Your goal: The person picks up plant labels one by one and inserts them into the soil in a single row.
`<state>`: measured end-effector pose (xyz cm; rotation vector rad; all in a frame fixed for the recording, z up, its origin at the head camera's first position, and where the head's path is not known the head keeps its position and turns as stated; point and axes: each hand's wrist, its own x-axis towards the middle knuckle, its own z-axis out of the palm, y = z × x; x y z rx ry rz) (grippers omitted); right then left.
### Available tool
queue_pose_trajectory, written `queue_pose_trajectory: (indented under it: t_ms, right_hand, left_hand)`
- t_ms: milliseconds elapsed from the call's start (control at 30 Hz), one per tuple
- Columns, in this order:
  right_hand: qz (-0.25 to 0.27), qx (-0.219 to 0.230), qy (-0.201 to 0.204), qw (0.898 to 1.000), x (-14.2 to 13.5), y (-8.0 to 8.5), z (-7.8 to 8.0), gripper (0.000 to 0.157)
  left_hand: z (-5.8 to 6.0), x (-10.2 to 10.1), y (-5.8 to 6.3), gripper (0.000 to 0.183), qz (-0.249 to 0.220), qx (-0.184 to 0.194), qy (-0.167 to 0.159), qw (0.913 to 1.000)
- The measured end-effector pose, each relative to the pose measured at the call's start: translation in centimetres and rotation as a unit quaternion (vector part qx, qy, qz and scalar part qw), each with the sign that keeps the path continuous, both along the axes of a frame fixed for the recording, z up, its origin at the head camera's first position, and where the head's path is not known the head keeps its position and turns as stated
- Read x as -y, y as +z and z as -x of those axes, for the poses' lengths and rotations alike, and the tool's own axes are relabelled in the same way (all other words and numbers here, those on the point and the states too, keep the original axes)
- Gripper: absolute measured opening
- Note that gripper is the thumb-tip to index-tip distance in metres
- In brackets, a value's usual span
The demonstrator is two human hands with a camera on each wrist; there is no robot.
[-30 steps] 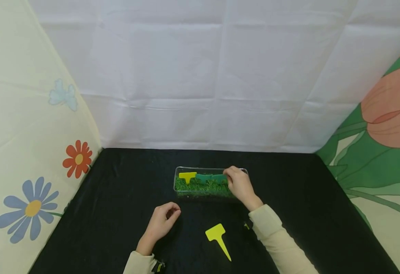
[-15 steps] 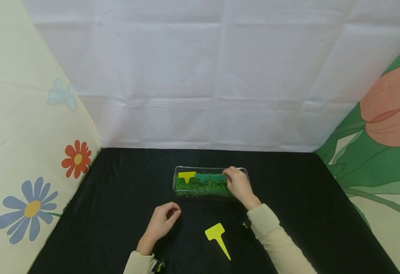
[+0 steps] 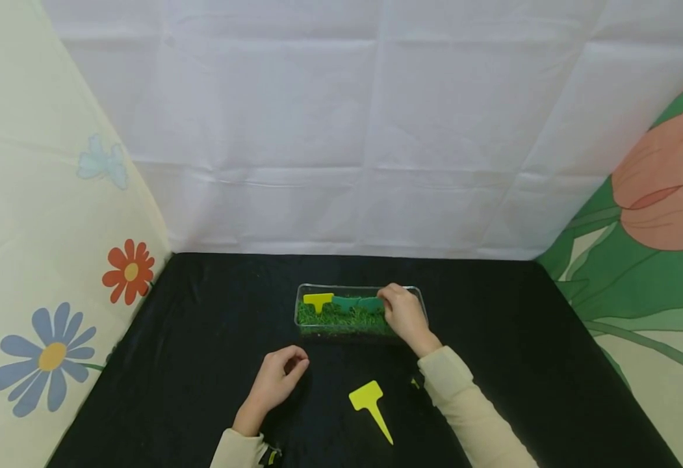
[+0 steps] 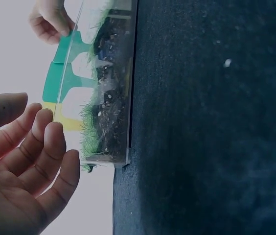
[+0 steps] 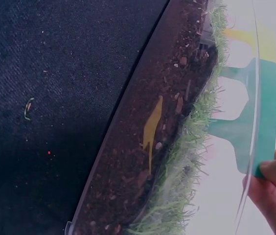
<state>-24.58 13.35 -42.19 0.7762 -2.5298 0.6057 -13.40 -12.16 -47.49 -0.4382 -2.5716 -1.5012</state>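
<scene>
A clear rectangular planter box [image 3: 303, 325] holds soil topped with green grass. Upright in it stand a yellow plant label [image 3: 318, 299] at the left and two green plant labels, the left one [image 3: 344, 303] and the right one [image 5: 245, 139]. My right hand [image 3: 405, 317] pinches the outer corner of the right green label between thumb and fingers, at the box's right end. My left hand [image 3: 277, 380] hangs in front of the box's left end, fingers loosely curled, holding nothing. Another yellow plant label [image 3: 367, 396] lies flat between my forearms.
Black cloth [image 3: 212, 312] covers the table. A white sheet [image 3: 318, 130] hangs behind it, with flower-printed cloth [image 3: 54, 260] at the left and more printed cloth [image 3: 657, 273] at the right. A yellow shape [image 5: 152, 129] shows against the soil through the box wall.
My right hand keeps its pinch on the green label, with only a slight shift left in the view. The left hand and the labels stay as they were.
</scene>
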Motion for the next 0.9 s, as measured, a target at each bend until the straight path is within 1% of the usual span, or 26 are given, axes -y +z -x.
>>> queue_pose_trajectory:
  t_ms: [267, 533, 900]
  right_hand:
    - [0.003, -0.007, 0.006, 1.000, 0.13, 0.09, -0.01, 0.011]
    - [0.007, -0.007, 0.003, 1.000, 0.17, -0.15, 0.05, 0.013]
    - [-0.004, -0.006, 0.004, 1.000, -0.06, -0.31, -0.05, 0.015]
  left_hand:
    - [-0.01, -0.06, -0.07, 0.004, 0.002, 0.000, 0.003, 1.0000]
    - [-0.02, -0.15, -0.13, 0.005, 0.002, -0.003, 0.004, 1.0000]
    - [0.05, -0.19, -0.36, 0.004, 0.008, 0.008, -0.003, 0.9999]
